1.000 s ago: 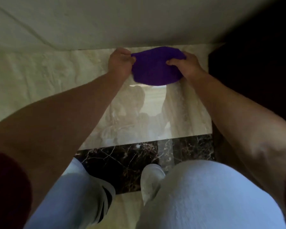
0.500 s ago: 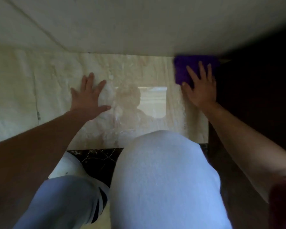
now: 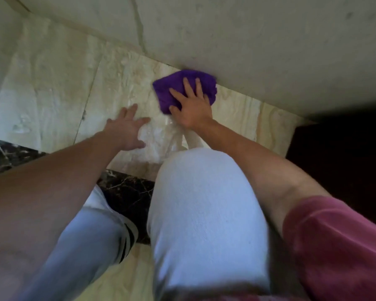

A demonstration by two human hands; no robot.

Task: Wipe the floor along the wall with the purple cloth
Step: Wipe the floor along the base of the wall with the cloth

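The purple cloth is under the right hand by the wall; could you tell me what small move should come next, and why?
Probably slide the purple cloth leftward along the base of the wall, keeping it pressed down. The right hand lies flat on it with fingers spread, its far edge meets the wall, and pale floor stretches on to the left. The left hand is spread on the floor as a brace.

Cloth (image 3: 178, 83): purple, fuzzy terry-like fabric, matt. Floor (image 3: 52, 83): cream marble-look tile, glossy, smooth, reflective. Dark strip (image 3: 126, 187): veined brown marble, polished. Wall (image 3: 269, 40): pale stone-look, duller sheen. Trousers (image 3: 204, 203): soft white knit. Sleeve (image 3: 339, 246): red matt cotton.
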